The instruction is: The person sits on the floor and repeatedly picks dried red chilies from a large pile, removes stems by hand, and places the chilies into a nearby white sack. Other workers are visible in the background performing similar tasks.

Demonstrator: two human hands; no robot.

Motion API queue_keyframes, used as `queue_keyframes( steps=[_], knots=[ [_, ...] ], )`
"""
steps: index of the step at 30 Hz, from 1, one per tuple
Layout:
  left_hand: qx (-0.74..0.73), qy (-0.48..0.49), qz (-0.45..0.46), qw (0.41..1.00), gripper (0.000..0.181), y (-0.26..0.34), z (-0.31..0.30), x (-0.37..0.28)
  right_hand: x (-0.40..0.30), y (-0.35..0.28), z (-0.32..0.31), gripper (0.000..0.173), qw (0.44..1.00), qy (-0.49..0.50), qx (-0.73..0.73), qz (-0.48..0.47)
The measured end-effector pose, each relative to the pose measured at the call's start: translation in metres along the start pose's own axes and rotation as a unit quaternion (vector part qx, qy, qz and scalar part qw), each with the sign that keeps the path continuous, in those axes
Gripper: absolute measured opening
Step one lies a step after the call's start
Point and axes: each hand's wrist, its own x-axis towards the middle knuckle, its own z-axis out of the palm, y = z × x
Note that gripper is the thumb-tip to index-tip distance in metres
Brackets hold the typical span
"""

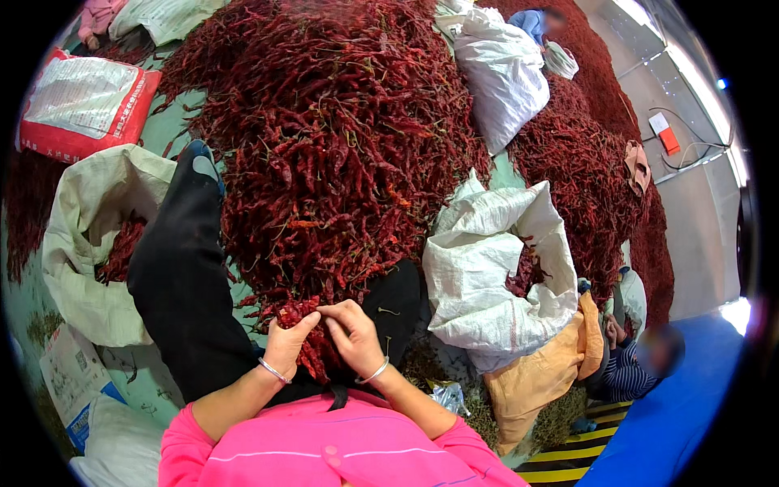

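A large heap of dried red chili peppers (pixel 328 122) rises in front of me and reaches down between my legs. Just above my lap, my left hand (pixel 286 344) is closed around several dried chilies (pixel 297 311), its thumb pointing right. My right hand (pixel 353 338) meets that thumb with its fingertips pinched together; whatever is between them is too small to tell. More chilies (pixel 316 359) lie below and between both hands. A thin stem (pixel 388 311) rests on my dark trouser leg to the right.
Open woven sacks with chilies inside stand left (pixel 67 243) and right (pixel 468 274). A full white sack (pixel 502 79) and a red-and-white bag (pixel 85 103) lie farther off. One person in a striped top (pixel 627 374) sits at right; others are at the top edge.
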Motion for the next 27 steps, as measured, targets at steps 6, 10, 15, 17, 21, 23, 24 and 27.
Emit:
queue_keyframes(
  steps=[6, 10, 15, 17, 21, 23, 24, 27],
  knots=[
    [0.055, -0.097, -0.069, 0.991, 0.024, 0.025, 0.014, -0.008, 0.128, 0.042, -0.065, 0.018, 0.995, 0.097, 0.023, 0.018],
    [0.039, -0.149, -0.092, 0.984, 0.028, 0.038, 0.025, -0.016, 0.223, 0.060, -0.110, 0.017, 0.979, 0.174, -0.101, -0.037],
    [0.012, -0.156, -0.108, 0.982, 0.025, 0.036, 0.017, -0.011, 0.242, 0.097, -0.117, 0.012, 0.970, 0.152, -0.186, -0.037],
    [-0.008, -0.145, -0.112, 0.983, 0.023, 0.032, 0.014, -0.010, 0.235, 0.098, -0.109, 0.012, 0.966, 0.131, -0.220, -0.044],
    [0.009, -0.151, -0.118, 0.981, 0.021, 0.029, 0.019, -0.007, 0.242, 0.108, -0.110, 0.016, 0.944, 0.070, -0.309, -0.088],
    [0.029, -0.150, -0.127, 0.980, 0.021, 0.030, 0.022, -0.008, 0.245, 0.107, -0.120, 0.016, 0.945, 0.069, -0.304, -0.100],
    [0.018, -0.150, -0.117, 0.982, 0.021, 0.029, 0.024, -0.008, 0.248, 0.100, -0.124, 0.016, 0.955, 0.084, -0.272, -0.089],
    [0.009, -0.140, -0.112, 0.984, 0.022, 0.025, 0.022, -0.008, 0.254, 0.079, -0.135, 0.016, 0.984, 0.124, -0.115, -0.051]
  ],
)
